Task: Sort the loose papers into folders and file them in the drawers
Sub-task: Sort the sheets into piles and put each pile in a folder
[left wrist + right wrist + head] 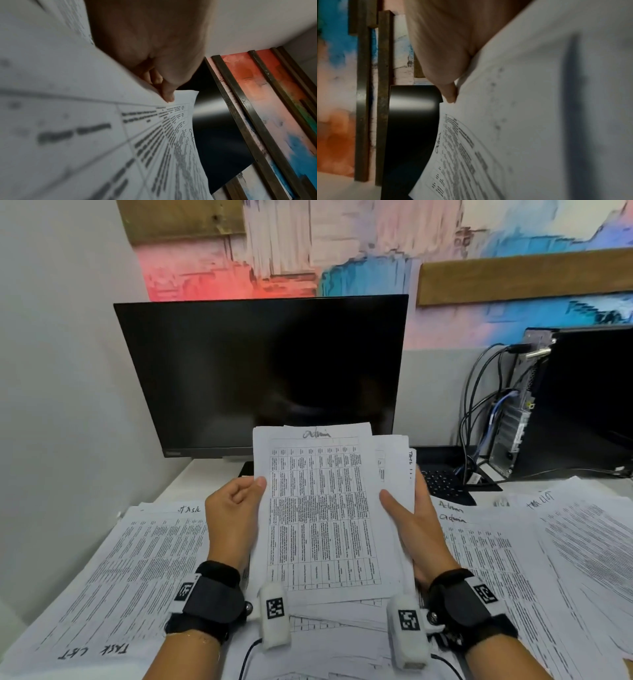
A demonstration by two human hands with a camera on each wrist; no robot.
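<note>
A stack of printed papers is held upright above the desk, in front of the monitor. Its top sheet carries a table and the handwritten word "Admin". My left hand pinches the stack's left edge, thumb on the front. My right hand grips the right edge, thumb on the front, fingers behind. The left wrist view shows my left hand pinching the sheet. The right wrist view shows my right hand's thumb on the paper. No folder or drawer is in view.
Loose printed sheets cover the desk: a "Task List" pile at the left, "Admin" sheets at the right, more at the far right. A dark monitor, a keyboard and a computer tower with cables stand behind.
</note>
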